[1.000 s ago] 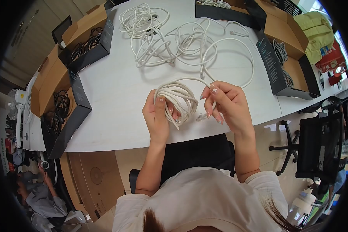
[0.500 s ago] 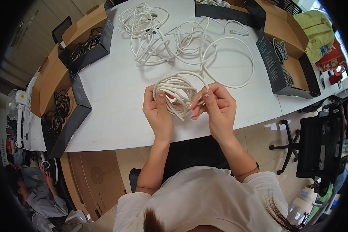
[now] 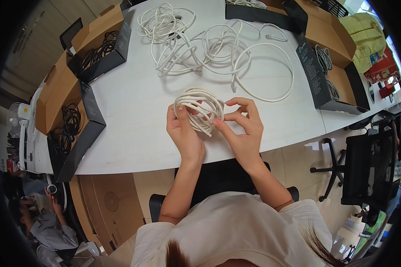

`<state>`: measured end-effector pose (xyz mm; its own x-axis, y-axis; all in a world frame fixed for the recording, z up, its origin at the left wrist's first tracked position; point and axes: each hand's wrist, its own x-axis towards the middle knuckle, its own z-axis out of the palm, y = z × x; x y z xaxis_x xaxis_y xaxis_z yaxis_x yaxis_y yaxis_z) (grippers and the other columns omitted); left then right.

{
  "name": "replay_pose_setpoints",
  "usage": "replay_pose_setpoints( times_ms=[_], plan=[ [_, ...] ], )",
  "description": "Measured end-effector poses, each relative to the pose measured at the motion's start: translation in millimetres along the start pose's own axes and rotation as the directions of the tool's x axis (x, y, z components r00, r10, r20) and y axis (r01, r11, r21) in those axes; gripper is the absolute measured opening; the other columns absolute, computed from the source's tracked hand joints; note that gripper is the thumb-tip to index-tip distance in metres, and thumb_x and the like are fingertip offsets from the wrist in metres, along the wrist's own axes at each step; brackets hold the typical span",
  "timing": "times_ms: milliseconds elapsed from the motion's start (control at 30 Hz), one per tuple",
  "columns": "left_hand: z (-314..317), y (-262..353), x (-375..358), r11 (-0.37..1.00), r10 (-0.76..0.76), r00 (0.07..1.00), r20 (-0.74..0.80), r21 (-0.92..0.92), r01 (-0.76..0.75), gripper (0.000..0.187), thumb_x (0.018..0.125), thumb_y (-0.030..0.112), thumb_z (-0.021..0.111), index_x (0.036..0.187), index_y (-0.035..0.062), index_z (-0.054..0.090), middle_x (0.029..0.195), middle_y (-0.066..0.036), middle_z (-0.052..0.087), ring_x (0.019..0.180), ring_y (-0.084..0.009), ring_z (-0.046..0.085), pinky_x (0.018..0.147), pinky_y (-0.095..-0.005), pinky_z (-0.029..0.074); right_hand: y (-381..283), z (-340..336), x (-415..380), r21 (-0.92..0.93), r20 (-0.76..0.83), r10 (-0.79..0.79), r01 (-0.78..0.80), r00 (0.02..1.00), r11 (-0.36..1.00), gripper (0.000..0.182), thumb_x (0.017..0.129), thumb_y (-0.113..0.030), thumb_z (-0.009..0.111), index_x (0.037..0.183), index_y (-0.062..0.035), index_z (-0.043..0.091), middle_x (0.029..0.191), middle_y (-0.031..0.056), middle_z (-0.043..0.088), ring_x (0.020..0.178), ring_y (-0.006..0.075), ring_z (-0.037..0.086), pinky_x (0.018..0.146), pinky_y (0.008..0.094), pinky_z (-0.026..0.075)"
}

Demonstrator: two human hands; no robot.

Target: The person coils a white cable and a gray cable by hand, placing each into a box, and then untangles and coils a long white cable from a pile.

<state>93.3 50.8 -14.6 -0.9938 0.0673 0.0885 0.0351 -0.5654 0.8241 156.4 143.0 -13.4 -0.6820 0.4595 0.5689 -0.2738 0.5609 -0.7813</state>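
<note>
A coiled white cable (image 3: 200, 100) is held above the white table (image 3: 133, 129), near its front edge. My left hand (image 3: 185, 133) grips the coil's left side, thumb in front and the other fingers behind it. My right hand (image 3: 243, 133) is at the coil's right side, with the thumb and fingertips touching its strands. Behind my hands, loose white cables (image 3: 218, 49) lie in tangled loops, one large loop (image 3: 292, 71) reaching to the right. A clear connector (image 3: 233, 88) lies just beyond my right hand.
Open boxes with black cables (image 3: 71, 124) stand at the left. Another open box (image 3: 309, 75) at the right holds grey cables. An office chair (image 3: 365, 164) is at the right. Another person (image 3: 53, 229) is at the lower left.
The cable strand that arched to my right hand is now in the coil. My right hand has shifted slightly left, its fingers more spread, against the coil's right side.
</note>
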Motion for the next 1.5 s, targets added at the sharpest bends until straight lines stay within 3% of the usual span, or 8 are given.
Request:
replay_pose_setpoints(
  times_ms=[100,200,233,367,467,800,933,1500],
  plan=[
    [-13,-2,3,0.999,-0.012,0.996,0.083,0.038,0.009,0.026,0.095,0.026,0.048,0.093,0.0006,0.051,0.082,-0.004,0.058,0.070,-0.0065,0.053,0.062,-0.0220,0.046,-15,-18,11,-0.334,0.113,-0.170,0.199,0.979,0.921,0.018,0.069,-0.016,0.075,0.069,-0.0038,0.062,0.095,0.0075,0.055,0.080,0.0199,0.049,0.065,0.0279,0.038],
    [-14,-1,5,0.999,-0.044,0.993,0.107,0.018,0.042,0.029,0.095,0.029,0.048,0.097,0.0003,0.052,0.082,-0.005,0.058,0.070,-0.0076,0.055,0.059,-0.0227,0.049,-3,-20,20,-0.141,0.043,-0.093,0.099,0.995,0.985,0.018,0.071,-0.016,0.074,0.076,-0.0051,0.060,0.093,0.0075,0.055,0.080,0.0194,0.050,0.065,0.0289,0.039],
    [-15,-2,4,0.999,-0.049,0.993,0.107,0.014,0.048,0.031,0.095,0.031,0.046,0.099,0.0004,0.052,0.081,-0.006,0.059,0.068,-0.0091,0.057,0.056,-0.0236,0.051,-3,-24,23,0.014,0.118,0.008,-0.009,0.993,1.000,0.030,0.075,-0.014,0.072,0.100,-0.0055,0.059,0.096,0.0072,0.057,0.082,0.0155,0.052,0.066,0.0281,0.041],
    [-16,-2,2,0.996,-0.084,0.990,0.110,0.003,0.084,0.035,0.094,0.033,0.047,0.101,-0.0002,0.052,0.083,-0.008,0.060,0.067,-0.0101,0.060,0.051,-0.0230,0.054,-3,-27,24,0.468,0.511,0.257,-0.517,0.820,0.717,0.065,0.079,-0.005,0.067,0.136,-0.0066,0.036,0.106,0.0070,0.055,0.087,0.0084,0.054,0.070,0.0214,0.046],
    [-12,0,-1,0.997,-0.082,0.987,0.135,0.006,0.082,0.035,0.093,0.033,0.049,0.103,-0.0007,0.052,0.085,-0.008,0.060,0.068,-0.0104,0.061,0.053,-0.0230,0.055,-2,-32,27,0.546,0.575,0.224,-0.573,0.787,0.611,0.074,0.075,-0.001,0.069,0.139,-0.0041,0.032,0.108,0.0078,0.055,0.094,0.0124,0.053,0.081,0.0250,0.047],
    [-10,5,-9,0.992,-0.123,0.980,0.157,0.012,0.123,0.023,0.091,0.019,0.055,0.102,-0.0011,0.053,0.092,-0.006,0.060,0.081,-0.0110,0.060,0.072,-0.0250,0.051,0,-40,24,0.367,0.575,0.237,-0.506,0.783,0.780,0.063,0.079,0.000,0.065,0.136,-0.0051,0.039,0.121,0.0113,0.052,0.099,0.0139,0.054,0.076,0.0233,0.050],
    [-12,6,-7,0.990,0.061,0.985,0.164,0.117,-0.080,0.025,0.086,0.015,0.063,0.102,-0.0018,0.055,0.092,-0.005,0.060,0.080,-0.0089,0.058,0.068,-0.0246,0.054,-5,-34,21,0.412,0.524,0.203,-0.455,0.827,0.789,0.061,0.077,0.001,0.065,0.134,-0.0034,0.041,0.124,0.0120,0.051,0.103,0.0163,0.054,0.078,0.0251,0.051],
    [-11,21,-10,0.989,0.048,0.990,0.131,0.130,-0.065,0.021,0.085,0.012,0.064,0.095,0.0005,0.049,0.086,-0.002,0.054,0.079,-0.0072,0.051,0.073,-0.0218,0.042,-25,-24,14,0.297,0.441,0.198,-0.350,0.876,0.888,0.067,0.076,-0.007,0.069,0.136,-0.0050,0.037,0.119,0.0113,0.052,0.094,0.0155,0.056,0.072,0.0256,0.054]
  ],
)
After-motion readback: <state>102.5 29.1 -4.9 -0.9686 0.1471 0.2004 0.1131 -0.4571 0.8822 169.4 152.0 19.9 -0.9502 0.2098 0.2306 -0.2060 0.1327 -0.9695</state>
